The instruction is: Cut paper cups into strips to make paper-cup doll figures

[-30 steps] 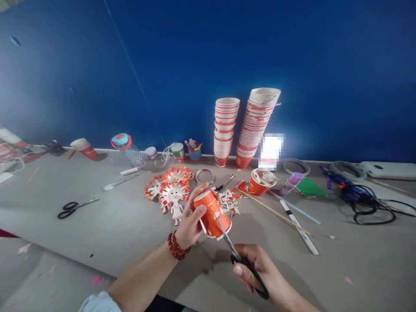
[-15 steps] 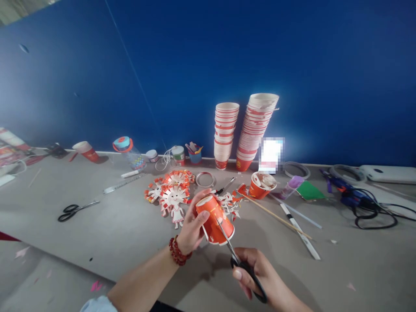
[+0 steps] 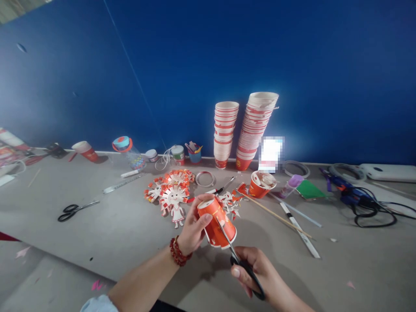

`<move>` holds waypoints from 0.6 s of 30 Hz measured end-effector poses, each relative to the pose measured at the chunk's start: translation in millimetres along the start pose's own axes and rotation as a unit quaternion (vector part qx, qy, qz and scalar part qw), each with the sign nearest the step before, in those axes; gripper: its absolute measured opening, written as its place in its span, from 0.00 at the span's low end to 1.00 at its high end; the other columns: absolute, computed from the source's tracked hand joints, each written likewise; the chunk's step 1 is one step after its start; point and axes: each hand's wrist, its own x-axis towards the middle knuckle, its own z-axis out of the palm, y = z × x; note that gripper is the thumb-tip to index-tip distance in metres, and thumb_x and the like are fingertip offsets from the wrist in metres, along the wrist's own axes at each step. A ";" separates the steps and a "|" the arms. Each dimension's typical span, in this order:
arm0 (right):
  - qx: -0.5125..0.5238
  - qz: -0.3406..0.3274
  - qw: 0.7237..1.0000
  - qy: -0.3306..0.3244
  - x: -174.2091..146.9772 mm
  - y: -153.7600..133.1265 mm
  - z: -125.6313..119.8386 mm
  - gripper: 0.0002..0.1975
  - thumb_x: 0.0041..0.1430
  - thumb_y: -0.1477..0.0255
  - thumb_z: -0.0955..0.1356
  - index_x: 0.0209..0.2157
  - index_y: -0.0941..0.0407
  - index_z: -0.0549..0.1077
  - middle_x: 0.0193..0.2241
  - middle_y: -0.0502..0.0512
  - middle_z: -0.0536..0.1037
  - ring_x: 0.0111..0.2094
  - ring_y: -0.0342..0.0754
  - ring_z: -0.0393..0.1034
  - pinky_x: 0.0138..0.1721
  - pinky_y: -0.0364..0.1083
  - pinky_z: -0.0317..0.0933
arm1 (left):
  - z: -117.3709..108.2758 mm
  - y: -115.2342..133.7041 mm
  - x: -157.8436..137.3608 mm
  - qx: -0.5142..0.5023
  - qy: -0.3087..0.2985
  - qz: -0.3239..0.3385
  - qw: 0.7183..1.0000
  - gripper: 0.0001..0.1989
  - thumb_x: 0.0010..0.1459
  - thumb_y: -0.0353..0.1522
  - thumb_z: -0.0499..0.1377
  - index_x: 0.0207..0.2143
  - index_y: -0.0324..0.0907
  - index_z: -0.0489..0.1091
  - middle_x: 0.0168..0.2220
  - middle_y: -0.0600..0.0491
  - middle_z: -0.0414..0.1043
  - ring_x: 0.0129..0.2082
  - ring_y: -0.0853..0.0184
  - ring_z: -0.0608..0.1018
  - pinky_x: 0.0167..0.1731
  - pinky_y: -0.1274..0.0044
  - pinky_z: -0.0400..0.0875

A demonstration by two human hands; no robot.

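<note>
My left hand (image 3: 194,227) is wrapped round an orange-red paper cup (image 3: 214,221), its thumb pressed on the side. The cup is tilted, base up and white rim toward me. My right hand (image 3: 255,271) grips black-handled scissors (image 3: 245,271) through the loops. One scissor blade lies over the cup's outer wall, reaching up from the rim; the other blade is hidden. Just beyond the cup are orange and white paper scraps (image 3: 230,201). Left of it lies a pile of cut-out paper figures (image 3: 175,197) with fringed heads.
Two tall stacks of paper cups (image 3: 224,134) stand against the blue wall. A cup of scraps (image 3: 261,185), a wooden stick (image 3: 276,214) and a marker (image 3: 300,232) lie to the right. Other scissors (image 3: 73,211) rest at left. A glue gun with a cord (image 3: 360,199) is far right.
The cup has shifted slightly right and down in my left hand's grip. My right hand and the scissors have barely moved.
</note>
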 end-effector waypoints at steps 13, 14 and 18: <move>0.001 -0.004 1.000 0.018 -0.1 0.3 -1.3 0.33 0.41 0.37 0.65 0.20 0.54 0.57 0.12 0.41 0.56 0.12 0.37 0.53 0.13 0.37 0.45 | 2.8 -2.4 -1.6 0.020 -0.031 0.014 0.999 0.21 0.52 0.39 0.63 0.48 0.46 0.65 0.44 0.47 0.71 0.41 0.60 0.74 0.41 0.68 0.70; 0.002 -0.001 1.000 0.019 0.0 -0.3 -1.2 0.33 0.40 0.37 0.65 0.19 0.54 0.57 0.12 0.41 0.56 0.12 0.37 0.53 0.13 0.37 0.45 | 2.6 -2.6 -1.5 0.020 -0.031 0.016 0.999 0.20 0.53 0.39 0.63 0.48 0.46 0.65 0.44 0.47 0.71 0.41 0.60 0.74 0.41 0.68 0.70; 0.015 0.003 1.000 0.018 0.2 -1.2 -0.6 0.34 0.38 0.36 0.65 0.20 0.54 0.57 0.12 0.42 0.58 0.12 0.37 0.54 0.13 0.38 0.46 | 1.6 -3.1 -2.2 0.040 -0.039 0.009 0.998 0.21 0.52 0.39 0.63 0.48 0.45 0.65 0.45 0.46 0.71 0.42 0.60 0.74 0.43 0.68 0.69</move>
